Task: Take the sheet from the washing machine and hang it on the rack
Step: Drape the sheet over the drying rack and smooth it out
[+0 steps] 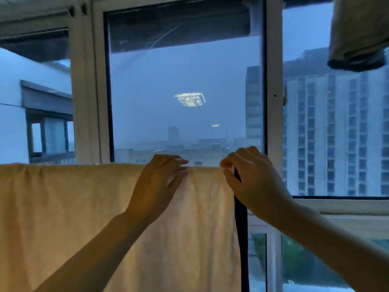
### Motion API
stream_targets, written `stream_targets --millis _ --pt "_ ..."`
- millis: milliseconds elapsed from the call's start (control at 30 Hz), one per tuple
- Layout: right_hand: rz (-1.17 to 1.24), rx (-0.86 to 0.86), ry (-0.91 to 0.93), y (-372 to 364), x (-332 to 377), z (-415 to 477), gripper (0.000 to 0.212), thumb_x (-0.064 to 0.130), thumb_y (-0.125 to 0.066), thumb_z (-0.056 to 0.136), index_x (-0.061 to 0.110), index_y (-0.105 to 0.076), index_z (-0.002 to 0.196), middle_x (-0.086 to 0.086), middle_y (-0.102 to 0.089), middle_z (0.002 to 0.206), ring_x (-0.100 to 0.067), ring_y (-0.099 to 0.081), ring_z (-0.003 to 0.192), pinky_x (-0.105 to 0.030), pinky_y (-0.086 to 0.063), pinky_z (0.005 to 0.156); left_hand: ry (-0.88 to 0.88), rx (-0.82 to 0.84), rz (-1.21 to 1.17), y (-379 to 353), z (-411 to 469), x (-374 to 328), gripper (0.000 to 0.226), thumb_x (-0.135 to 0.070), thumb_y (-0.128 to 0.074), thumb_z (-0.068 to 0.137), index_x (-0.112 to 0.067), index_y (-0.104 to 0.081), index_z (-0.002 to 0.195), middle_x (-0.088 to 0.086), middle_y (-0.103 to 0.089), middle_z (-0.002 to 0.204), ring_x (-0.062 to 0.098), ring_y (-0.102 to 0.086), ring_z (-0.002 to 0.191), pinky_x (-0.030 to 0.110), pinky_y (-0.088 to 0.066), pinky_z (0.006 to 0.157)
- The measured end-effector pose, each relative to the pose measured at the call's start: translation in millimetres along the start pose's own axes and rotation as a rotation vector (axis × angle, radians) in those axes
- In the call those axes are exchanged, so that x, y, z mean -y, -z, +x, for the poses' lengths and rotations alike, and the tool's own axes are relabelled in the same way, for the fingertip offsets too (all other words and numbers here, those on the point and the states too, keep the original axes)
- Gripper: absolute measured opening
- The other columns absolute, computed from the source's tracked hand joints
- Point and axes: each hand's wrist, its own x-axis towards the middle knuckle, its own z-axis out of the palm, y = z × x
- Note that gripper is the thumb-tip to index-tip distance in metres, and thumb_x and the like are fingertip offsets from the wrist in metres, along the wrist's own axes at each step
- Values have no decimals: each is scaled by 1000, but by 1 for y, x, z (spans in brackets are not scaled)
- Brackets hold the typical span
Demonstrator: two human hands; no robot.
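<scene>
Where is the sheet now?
In the head view the sheet hangs across the lower left, before the window; the left hand rests on its top edge, the right hand pinches its top right corner.

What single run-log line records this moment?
sheet: draped, hanging | left hand: fingers touching top fold | right hand: pinching top right corner | window: behind

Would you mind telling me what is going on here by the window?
A person is hanging a sheet in front of the window. It is already draped along its top edge. The left hand rests on that edge with relaxed fingers. The right hand pinches the top right corner, seemingly to straighten it. Another cloth hangs at the upper right.
</scene>
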Motion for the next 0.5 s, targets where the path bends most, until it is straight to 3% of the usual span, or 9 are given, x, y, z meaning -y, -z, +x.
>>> stream_targets --millis 100,167,300,433,500 --pt "50 124 -86 0 1 21 17 27 -54 93 21 -63 106 9 -60 108 -9 -57 98 -29 -47 88 -80 137 -73 8 11 13 34 -45 -47 92 -25 -66 111 -12 -66 105 -1 -53 99 10 -40 84" --pt "86 180 -142 -2 3 28 12 27 -54 92 23 -64 98 10 -64 94 -4 -60 84 -22 -51 77 -80 174 -147 13 17 21 36 -46 -48 89 -24 -68 108 -13 -67 100 -1 -55 95 15 -44 83" --pt "149 271 -248 -5 6 31 11 21 -52 94 22 -63 90 5 -63 68 -8 -62 58 -23 -55 58 -18 203 -315 19 25 38 24 -36 -61 84 -21 -74 98 -13 -69 89 0 -62 84 18 -50 76" --pt "110 279 -276 -6 6 29 17 13 -47 96 16 -64 94 9 -58 64 5 -57 52 -12 -45 50 -10 225 -348 24 33 55 12 -26 -66 87 -18 -75 90 -13 -70 83 1 -62 85 14 -49 74" --pt "56 294 -289 -8 6 30 18 13 -47 96 17 -64 93 9 -58 64 4 -56 51 -12 -41 49 -28 227 -330 26 35 64 12 -26 -65 87 -18 -74 86 -12 -70 80 1 -61 84 18 -48 75"
